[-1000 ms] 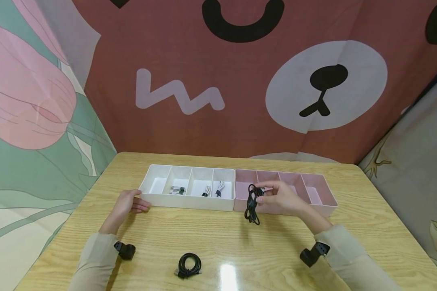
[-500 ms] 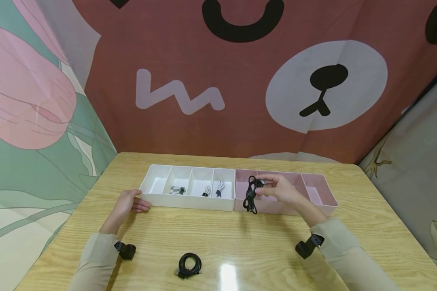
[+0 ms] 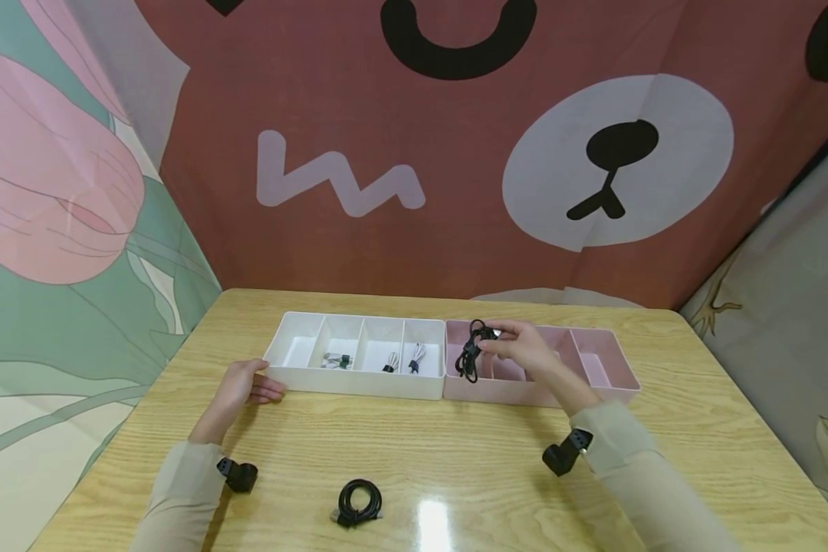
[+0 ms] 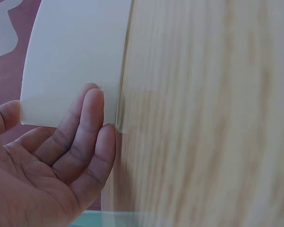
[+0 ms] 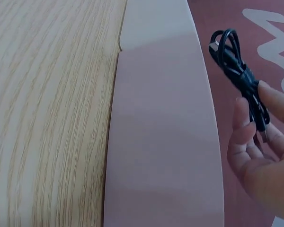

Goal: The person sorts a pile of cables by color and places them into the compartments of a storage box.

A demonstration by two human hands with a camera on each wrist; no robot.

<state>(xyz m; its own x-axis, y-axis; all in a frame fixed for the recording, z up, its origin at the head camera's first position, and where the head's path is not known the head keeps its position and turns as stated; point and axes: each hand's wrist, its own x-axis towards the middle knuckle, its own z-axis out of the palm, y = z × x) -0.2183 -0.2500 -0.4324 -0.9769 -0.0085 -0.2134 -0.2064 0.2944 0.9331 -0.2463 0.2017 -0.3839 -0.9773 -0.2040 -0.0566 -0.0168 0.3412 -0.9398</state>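
My right hand [image 3: 524,349] pinches a bundled black cable [image 3: 474,351] between thumb and fingers. The bundle hangs above the left end of the pink divided box [image 3: 559,392]. In the right wrist view, the tied cable [image 5: 246,80] stands out from the fingertips, beyond the pink wall [image 5: 163,132]. At the left end of the white divided box [image 3: 359,382], my left hand [image 3: 244,383] touches the corner with relaxed fingers. The left wrist view has those fingers [image 4: 87,127] against the white wall [image 4: 80,52], the thumb near its upper edge.
Small tied cables [image 3: 416,359] and a small bundle [image 3: 336,360] lie in the white box's compartments. A coiled black cable [image 3: 359,502] lies on the wooden table [image 3: 303,437] near the front. The two boxes stand end to end, with a patterned cloth [image 3: 455,230] behind.
My right hand has moved away from me, carrying the black cable from over the pink box's front wall to above its leftmost compartment. The left hand stays in place.
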